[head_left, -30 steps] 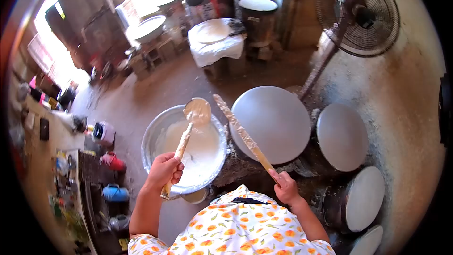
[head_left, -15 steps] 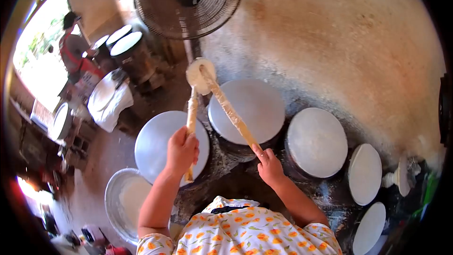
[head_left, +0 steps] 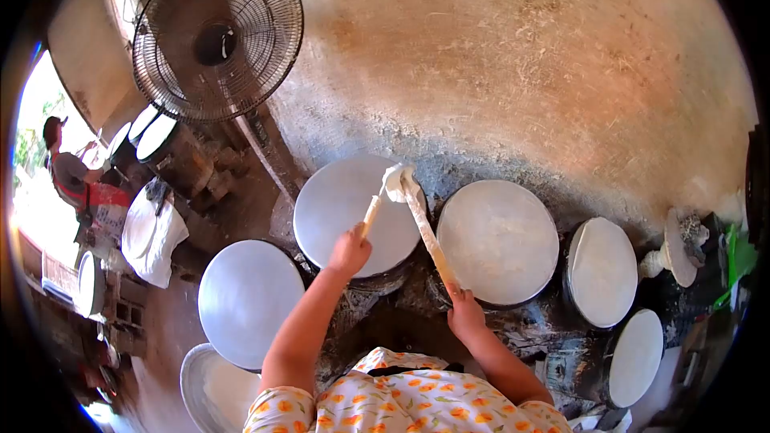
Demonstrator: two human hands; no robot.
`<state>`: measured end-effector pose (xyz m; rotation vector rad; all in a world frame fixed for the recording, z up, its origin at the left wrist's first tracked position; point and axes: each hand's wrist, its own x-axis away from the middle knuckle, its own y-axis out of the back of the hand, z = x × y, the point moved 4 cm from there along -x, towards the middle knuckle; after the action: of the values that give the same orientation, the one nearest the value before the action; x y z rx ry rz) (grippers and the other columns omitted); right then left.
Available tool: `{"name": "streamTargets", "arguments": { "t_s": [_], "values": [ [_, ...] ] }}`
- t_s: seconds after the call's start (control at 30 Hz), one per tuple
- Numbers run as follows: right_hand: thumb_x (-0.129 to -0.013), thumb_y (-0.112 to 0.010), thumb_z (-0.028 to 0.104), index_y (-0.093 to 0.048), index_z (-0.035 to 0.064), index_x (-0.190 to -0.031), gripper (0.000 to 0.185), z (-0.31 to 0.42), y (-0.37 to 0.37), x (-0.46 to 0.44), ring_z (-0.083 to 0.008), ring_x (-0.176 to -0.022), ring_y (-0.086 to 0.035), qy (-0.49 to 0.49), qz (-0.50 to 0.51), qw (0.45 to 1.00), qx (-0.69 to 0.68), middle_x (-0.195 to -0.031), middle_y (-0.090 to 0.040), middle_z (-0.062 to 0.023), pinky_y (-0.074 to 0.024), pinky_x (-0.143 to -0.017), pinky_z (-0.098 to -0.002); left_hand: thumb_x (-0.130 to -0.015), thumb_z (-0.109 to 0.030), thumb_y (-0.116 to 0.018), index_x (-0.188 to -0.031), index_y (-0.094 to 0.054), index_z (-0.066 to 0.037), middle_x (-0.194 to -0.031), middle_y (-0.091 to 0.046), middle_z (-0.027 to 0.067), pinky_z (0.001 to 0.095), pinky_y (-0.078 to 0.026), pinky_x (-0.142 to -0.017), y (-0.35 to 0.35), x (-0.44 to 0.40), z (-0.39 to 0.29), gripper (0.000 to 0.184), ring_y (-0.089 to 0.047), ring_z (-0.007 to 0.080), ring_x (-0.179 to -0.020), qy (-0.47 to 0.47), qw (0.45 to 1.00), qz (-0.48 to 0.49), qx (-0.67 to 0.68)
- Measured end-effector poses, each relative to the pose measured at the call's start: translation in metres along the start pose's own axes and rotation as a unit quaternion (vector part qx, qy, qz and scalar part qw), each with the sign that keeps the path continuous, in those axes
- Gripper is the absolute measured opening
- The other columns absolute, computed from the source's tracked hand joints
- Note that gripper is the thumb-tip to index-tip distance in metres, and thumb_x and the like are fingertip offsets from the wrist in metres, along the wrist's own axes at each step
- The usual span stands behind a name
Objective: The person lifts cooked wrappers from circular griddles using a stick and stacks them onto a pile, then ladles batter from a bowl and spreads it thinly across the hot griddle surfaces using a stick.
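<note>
My left hand [head_left: 350, 251] is closed round a short wooden-handled tool [head_left: 371, 214], whose thin pale end touches or nearly touches the ladle's head. In my right hand [head_left: 465, 314] is a long wooden-handled ladle [head_left: 431, 247], smeared with white batter and tilted up and away from me. White batter clumps on its rounded head. Both tool ends are above the right part of a round, flat pale drum top [head_left: 341, 212]. The batter hides the exact shape of both tool ends.
More round tops surround me: one at left [head_left: 250, 301], a white-coated one [head_left: 497, 240] and two further right. A basin of white batter [head_left: 220, 385] stands lower left. Behind are a standing fan [head_left: 216, 44], a stained wall [head_left: 513, 56] and another person [head_left: 76, 168].
My view has turned right. Both hands and tools have shifted right over the middle drum top. The ladle's head, earlier a round disc facing me, now shows clumped batter.
</note>
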<state>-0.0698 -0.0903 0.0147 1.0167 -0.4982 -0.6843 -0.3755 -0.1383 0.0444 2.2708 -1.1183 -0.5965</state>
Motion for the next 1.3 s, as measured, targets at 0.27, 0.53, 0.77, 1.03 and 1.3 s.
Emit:
{"name": "streamTargets", "arguments": {
  "t_s": [0.27,0.53,0.77,1.03,1.3],
  "values": [
    [-0.073,-0.054,-0.001,-0.043,0.0175,-0.134,0.065,0.011,-0.009,0.021,-0.0384,-0.080,-0.055,0.019,-0.129,0.985,-0.115,-0.088,-0.053,-0.0187,-0.0470,-0.067,-0.0460,-0.082,-0.012,-0.054,-0.122,-0.051,-0.006,-0.088,-0.056,0.0163,0.0445,-0.050,-0.062,0.095,-0.034,-0.030,0.041,-0.061,0.0348,-0.073,-0.106,0.946,-0.014,-0.305],
    [-0.074,-0.051,-0.004,-0.042,0.0169,-0.135,0.065,0.037,-0.024,0.009,-0.0392,-0.084,-0.054,-0.016,-0.133,0.986,-0.097,-0.092,-0.054,-0.0203,-0.0454,-0.072,-0.0477,-0.084,-0.006,-0.052,-0.113,-0.055,-0.002,-0.072,-0.055,0.0097,0.0340,-0.048,-0.051,0.136,-0.039,-0.040,0.030,-0.056,0.0224,-0.057,-0.067,0.989,-0.099,0.084],
    [-0.074,-0.047,-0.007,-0.044,0.0101,-0.132,0.061,0.075,-0.033,-0.116,-0.0423,-0.092,-0.056,-0.058,-0.051,0.993,-0.091,-0.105,-0.059,-0.0241,-0.0451,-0.076,-0.0486,-0.091,-0.007,-0.042,-0.086,-0.050,-0.001,-0.067,-0.051,0.0020,0.0220,-0.040,-0.039,0.130,-0.006,-0.008,0.011,-0.049,0.0068,-0.048,0.083,0.932,0.004,0.353],
    [-0.076,-0.046,-0.008,-0.049,0.0097,-0.130,0.057,0.098,-0.017,-0.082,-0.0278,-0.115,-0.054,-0.098,-0.082,0.962,-0.240,-0.120,-0.056,-0.0223,-0.0441,-0.088,-0.0309,-0.089,-0.005,-0.043,-0.081,-0.049,-0.001,-0.063,-0.051,0.0030,0.0229,-0.039,-0.038,0.112,0.013,0.028,0.012,-0.048,0.0083,-0.044,0.145,0.916,0.046,0.372],
    [-0.077,-0.046,-0.008,-0.046,0.0105,-0.132,0.059,0.100,-0.045,-0.105,-0.0302,-0.117,-0.052,-0.129,-0.056,0.967,-0.211,-0.124,-0.054,-0.0208,-0.0432,-0.091,-0.0312,-0.090,-0.006,-0.043,-0.082,-0.049,0.000,-0.064,-0.051,0.0031,0.0228,-0.039,-0.038,0.119,0.018,0.033,0.012,-0.049,0.0083,-0.045,0.165,0.906,0.026,0.389]
  ]
}}
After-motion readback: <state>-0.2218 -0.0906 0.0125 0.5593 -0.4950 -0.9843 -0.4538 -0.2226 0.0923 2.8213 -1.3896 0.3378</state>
